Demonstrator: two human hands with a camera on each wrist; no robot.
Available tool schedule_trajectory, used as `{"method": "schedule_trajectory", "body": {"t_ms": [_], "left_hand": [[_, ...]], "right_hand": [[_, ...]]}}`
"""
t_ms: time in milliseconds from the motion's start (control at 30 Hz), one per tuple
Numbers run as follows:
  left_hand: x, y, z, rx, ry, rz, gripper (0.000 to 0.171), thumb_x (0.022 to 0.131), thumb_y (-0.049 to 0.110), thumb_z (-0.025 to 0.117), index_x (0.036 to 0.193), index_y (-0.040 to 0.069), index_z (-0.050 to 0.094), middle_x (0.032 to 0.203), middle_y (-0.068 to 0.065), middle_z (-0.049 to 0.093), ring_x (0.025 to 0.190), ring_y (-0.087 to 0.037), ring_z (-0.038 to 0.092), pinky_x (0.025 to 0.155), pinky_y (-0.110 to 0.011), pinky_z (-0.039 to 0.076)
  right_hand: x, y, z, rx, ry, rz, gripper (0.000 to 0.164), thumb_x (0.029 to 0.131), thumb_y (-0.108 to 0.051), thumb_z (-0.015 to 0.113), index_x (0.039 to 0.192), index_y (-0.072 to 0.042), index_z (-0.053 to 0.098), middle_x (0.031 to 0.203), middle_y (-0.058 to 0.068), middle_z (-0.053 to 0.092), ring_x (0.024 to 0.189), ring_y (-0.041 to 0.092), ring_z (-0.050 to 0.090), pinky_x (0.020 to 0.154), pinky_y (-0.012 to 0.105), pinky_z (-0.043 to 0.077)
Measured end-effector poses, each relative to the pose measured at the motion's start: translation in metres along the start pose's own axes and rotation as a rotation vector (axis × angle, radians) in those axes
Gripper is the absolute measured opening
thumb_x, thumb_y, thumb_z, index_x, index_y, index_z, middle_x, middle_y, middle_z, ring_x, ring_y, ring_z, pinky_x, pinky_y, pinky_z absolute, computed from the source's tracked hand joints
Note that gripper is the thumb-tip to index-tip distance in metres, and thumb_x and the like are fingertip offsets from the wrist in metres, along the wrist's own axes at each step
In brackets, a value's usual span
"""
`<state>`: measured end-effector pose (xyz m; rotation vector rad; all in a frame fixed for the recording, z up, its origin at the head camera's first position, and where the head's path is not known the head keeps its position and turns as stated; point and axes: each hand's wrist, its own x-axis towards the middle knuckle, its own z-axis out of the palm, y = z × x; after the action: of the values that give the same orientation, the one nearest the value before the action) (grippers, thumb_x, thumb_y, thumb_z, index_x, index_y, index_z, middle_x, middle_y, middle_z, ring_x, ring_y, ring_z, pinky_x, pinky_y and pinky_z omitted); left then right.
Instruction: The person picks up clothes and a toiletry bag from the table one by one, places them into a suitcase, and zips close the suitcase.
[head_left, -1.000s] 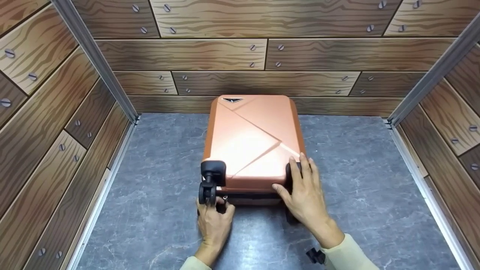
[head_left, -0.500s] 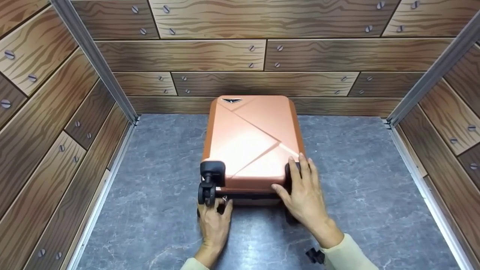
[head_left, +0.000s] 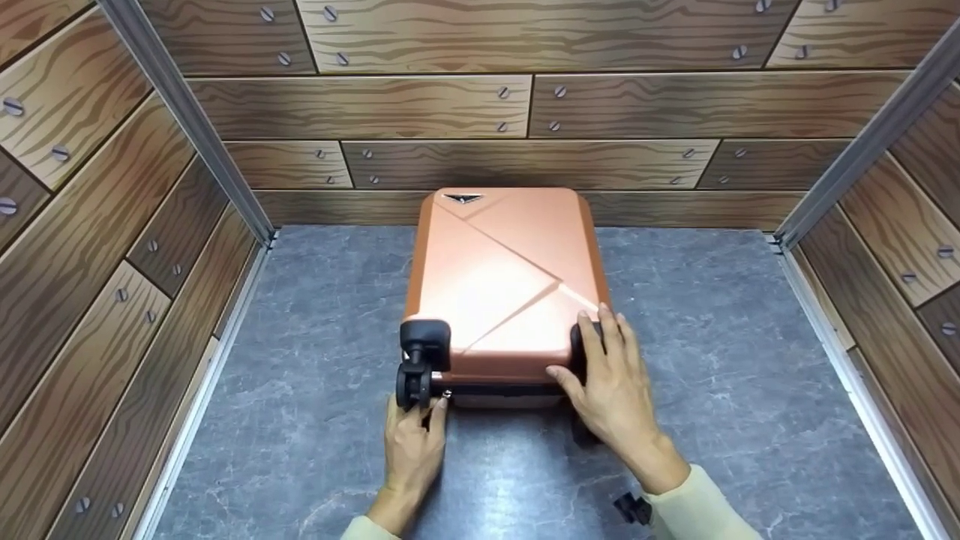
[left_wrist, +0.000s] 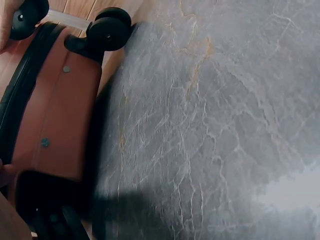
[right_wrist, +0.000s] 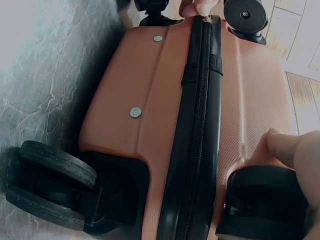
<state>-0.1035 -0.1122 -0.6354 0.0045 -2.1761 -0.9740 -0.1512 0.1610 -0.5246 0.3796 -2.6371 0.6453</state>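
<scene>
An orange-pink hard-shell suitcase (head_left: 510, 255) lies flat on the grey floor, its wheeled end toward me. A black zipper (right_wrist: 202, 85) runs along that end; in the right wrist view it is closed up to the zipper pull (right_wrist: 207, 19). My left hand (head_left: 412, 442) pinches the pull just beneath the near left wheel (head_left: 414, 384), its fingertips partly hidden. My right hand (head_left: 619, 394) rests on the near right corner, fingers straight over the shell and thumb (right_wrist: 282, 147) against the end face. That hand covers most of the black corner wheel (right_wrist: 265, 200).
Wood-patterned walls (head_left: 435, 109) enclose the marbled floor (head_left: 322, 360) at the back and both sides. Metal strips (head_left: 855, 390) edge the floor. A small black object (head_left: 632, 508) sits by the right sleeve. The suitcase's far end is close to the back wall.
My left hand has slid a little to the left along the suitcase's end, to the corner under the wheel. The right hand and the suitcase have stayed in place.
</scene>
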Motion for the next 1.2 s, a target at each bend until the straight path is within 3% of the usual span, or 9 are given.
{"method": "schedule_trajectory", "body": {"t_ms": [233,367,433,600,667,833,933,1100,1200], "left_hand": [[0.002,0.002,-0.006,0.01,-0.017,0.019,0.009,0.089,0.008,0.08,0.081,0.013,0.078,0.106,-0.012,0.066,0.091,-0.025,0.064,0.078,-0.045,0.056],[0.003,0.003,-0.01,0.017,-0.036,0.008,0.008,0.089,0.01,0.081,0.082,0.014,0.079,0.127,-0.021,0.067,0.111,-0.037,0.068,0.091,-0.052,0.057],[0.004,0.003,-0.011,0.004,-0.042,0.01,0.007,0.088,0.009,0.081,0.083,0.015,0.081,0.125,-0.022,0.069,0.11,-0.039,0.07,0.09,-0.052,0.058],[0.009,-0.003,-0.011,-0.084,-0.038,0.015,0.014,0.083,0.003,0.081,0.074,0.014,0.08,0.092,-0.009,0.074,0.076,-0.024,0.071,0.068,-0.038,0.058],[0.013,-0.009,-0.013,-0.114,-0.037,0.035,0.015,0.082,0.002,0.08,0.073,0.013,0.079,0.091,-0.008,0.075,0.072,-0.021,0.071,0.065,-0.035,0.058],[0.021,-0.027,-0.018,-0.178,-0.056,0.072,0.014,0.083,-0.003,0.077,0.088,0.008,0.084,0.107,-0.013,0.08,0.09,-0.027,0.078,0.085,-0.019,0.058],[0.026,-0.037,-0.022,-0.226,-0.066,0.008,0.017,0.084,-0.005,0.077,0.095,0.006,0.085,0.114,-0.017,0.079,0.105,-0.028,0.078,0.099,-0.011,0.05],[0.036,-0.046,-0.024,-0.318,-0.065,-0.155,0.01,0.092,-0.003,0.075,0.093,0.003,0.083,0.111,-0.015,0.08,0.105,-0.011,0.075,0.095,-0.01,0.05],[0.041,-0.05,-0.022,-0.367,-0.054,-0.207,0.011,0.094,-0.004,0.073,0.092,0.002,0.083,0.108,-0.015,0.08,0.102,-0.016,0.075,0.092,-0.011,0.052]], "right_hand": [[0.001,0.002,-0.002,0.001,-0.031,0.03,0.086,0.092,-0.048,0.079,0.159,-0.007,0.044,0.167,0.024,0.035,0.152,0.05,0.032,0.112,0.071,0.04],[0.001,0.002,-0.001,0.001,-0.04,0.038,0.086,0.092,-0.048,0.079,0.16,-0.008,0.044,0.168,0.023,0.034,0.152,0.05,0.032,0.112,0.072,0.039],[0.001,0.002,-0.001,-0.003,-0.038,0.036,0.086,0.092,-0.048,0.079,0.16,-0.008,0.044,0.168,0.023,0.034,0.152,0.05,0.032,0.112,0.072,0.039],[0.001,0.003,-0.001,-0.003,-0.035,0.033,0.086,0.092,-0.049,0.079,0.16,-0.008,0.044,0.168,0.023,0.035,0.152,0.05,0.032,0.114,0.071,0.038],[0.0,0.004,-0.002,-0.001,-0.037,0.038,0.086,0.092,-0.049,0.079,0.16,-0.007,0.044,0.168,0.023,0.034,0.152,0.05,0.032,0.115,0.071,0.037],[0.0,0.006,-0.004,0.001,-0.052,0.062,0.087,0.092,-0.05,0.078,0.16,-0.008,0.044,0.169,0.022,0.033,0.153,0.048,0.03,0.113,0.071,0.039],[0.0,0.006,-0.004,0.005,-0.057,0.066,0.087,0.092,-0.049,0.079,0.16,-0.009,0.044,0.169,0.021,0.033,0.153,0.048,0.03,0.112,0.071,0.04],[0.0,0.007,-0.004,0.016,-0.03,0.037,0.086,0.089,-0.044,0.083,0.158,-0.007,0.047,0.168,0.021,0.035,0.151,0.049,0.034,0.11,0.072,0.041],[0.0,0.007,-0.005,0.017,-0.016,0.013,0.085,0.088,-0.039,0.085,0.157,-0.007,0.048,0.167,0.022,0.037,0.15,0.049,0.035,0.11,0.071,0.042]]}}
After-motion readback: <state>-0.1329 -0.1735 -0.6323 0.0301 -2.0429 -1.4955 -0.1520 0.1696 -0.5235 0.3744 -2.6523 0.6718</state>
